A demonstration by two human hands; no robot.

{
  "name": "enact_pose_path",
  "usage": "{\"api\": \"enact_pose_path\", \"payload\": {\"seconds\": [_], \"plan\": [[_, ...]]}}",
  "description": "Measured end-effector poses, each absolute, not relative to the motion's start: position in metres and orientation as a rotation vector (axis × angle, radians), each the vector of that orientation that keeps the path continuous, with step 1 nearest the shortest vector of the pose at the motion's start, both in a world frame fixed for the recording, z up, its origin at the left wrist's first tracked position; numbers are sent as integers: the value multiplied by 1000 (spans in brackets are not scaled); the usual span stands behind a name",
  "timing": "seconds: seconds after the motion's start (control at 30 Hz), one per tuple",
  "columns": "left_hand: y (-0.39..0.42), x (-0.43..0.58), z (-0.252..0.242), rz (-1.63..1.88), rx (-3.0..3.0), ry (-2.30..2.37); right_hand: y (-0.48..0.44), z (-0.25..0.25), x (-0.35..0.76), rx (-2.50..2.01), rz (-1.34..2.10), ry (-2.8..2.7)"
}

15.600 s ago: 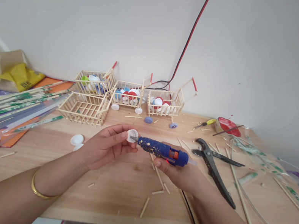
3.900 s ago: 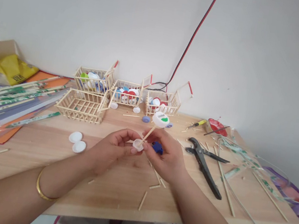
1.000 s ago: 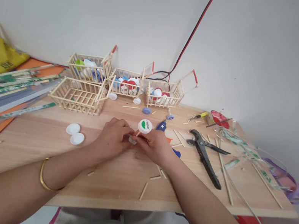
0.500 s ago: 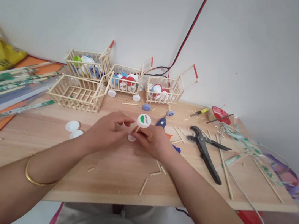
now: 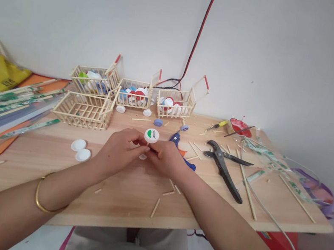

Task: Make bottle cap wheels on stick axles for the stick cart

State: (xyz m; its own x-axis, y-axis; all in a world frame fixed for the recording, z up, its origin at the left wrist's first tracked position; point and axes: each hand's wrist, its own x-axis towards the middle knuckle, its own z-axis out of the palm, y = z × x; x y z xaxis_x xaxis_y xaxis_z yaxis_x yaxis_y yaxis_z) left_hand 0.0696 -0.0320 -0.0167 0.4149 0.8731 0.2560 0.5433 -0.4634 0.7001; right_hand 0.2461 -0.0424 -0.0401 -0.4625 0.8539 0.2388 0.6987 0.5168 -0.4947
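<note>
Between my hands is a thin wooden stick with a bottle cap [image 5: 151,135] on its upper end, white with a green mark. Another white piece [image 5: 142,156] shows at its lower end, partly hidden. My right hand [image 5: 166,158] pinches the stick from the right. My left hand [image 5: 123,152] closes on it from the left, thumb and fingers at the stick just under the cap. Two loose white caps [image 5: 83,155] lie on the table left of my left hand. A blue glue gun [image 5: 175,138] lies just behind my right hand, partly covered by it.
Small stick-built carts [image 5: 133,94], several holding caps, stand along the wall. Black pliers [image 5: 225,170], a yellow-handled knife [image 5: 220,124] and a red bowl [image 5: 240,128] are on the right. Wrapped sticks [image 5: 12,102] pile up at left. Cut sticks lie scattered on the wooden table [image 5: 120,207].
My left hand has moved in to the stick and its fingers have closed there; before, they were apart beside it. The view has shifted slightly.
</note>
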Motion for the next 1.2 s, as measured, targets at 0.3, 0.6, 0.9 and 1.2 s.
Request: {"api": "enact_pose_path", "payload": {"seconds": [0.3, 0.6, 0.9, 1.2], "plan": [[-33, 72, -23, 887, 2264, 1195, -43, -34, 244, -1309, 480, -2303], [-34, 71, -24, 919, 2337, 1165, -47, 11, 304, -1591, 288, -1955], [-34, 71, -25, 920, 2359, 1166, -53, 5, 315, -2036, 424, -2370], [-34, 71, -26, 926, 2326, 1170, -56, 27, 324, -1856, 564, -2162]]}}
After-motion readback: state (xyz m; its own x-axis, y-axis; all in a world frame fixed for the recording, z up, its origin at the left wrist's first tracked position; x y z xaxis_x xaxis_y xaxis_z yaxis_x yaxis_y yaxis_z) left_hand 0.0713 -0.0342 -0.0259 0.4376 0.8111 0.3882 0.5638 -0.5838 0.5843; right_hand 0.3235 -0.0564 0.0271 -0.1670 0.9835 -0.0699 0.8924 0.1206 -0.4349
